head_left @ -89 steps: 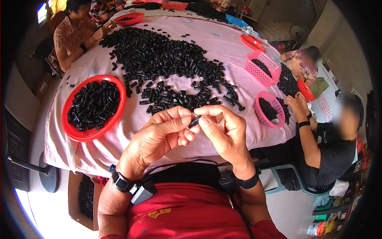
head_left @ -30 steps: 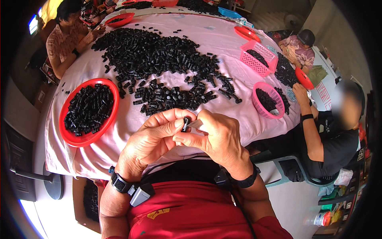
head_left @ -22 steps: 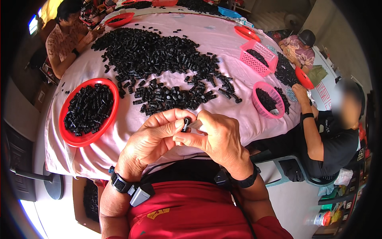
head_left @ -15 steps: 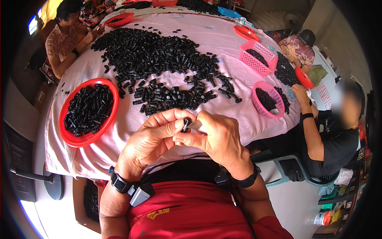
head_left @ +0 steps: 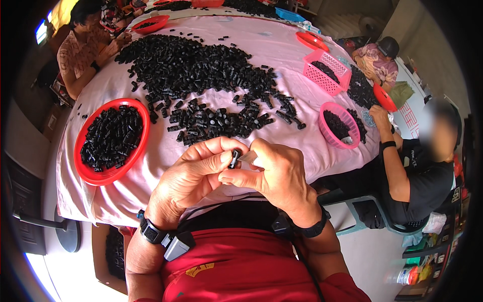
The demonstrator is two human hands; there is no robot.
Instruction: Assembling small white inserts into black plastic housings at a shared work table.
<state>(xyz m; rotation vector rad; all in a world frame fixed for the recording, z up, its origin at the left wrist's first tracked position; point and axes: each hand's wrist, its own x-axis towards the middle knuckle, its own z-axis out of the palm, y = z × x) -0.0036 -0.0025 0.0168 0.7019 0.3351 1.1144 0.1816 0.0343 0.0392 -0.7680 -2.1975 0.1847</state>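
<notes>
My left hand pinches a small black cylindrical plastic part between thumb and fingertips, above the near edge of the table. Closed around a small pale, pointed blade, my right hand keeps its tip against or very close to that part. The blade's handle is hidden in the fingers. Just beyond my hands lies a large heap of similar black parts, with a looser cluster on its near side. To the left, a red basin holds many more of them.
A pink cloth covers the table. At right stand a round pink basket and a rectangular pink basket, both holding black pieces. Co-workers sit at left and right. A cardboard box stands below at left.
Hardly anything differs. The black part in my left fingers has tilted slightly against the blade, while both hands stay in place.
</notes>
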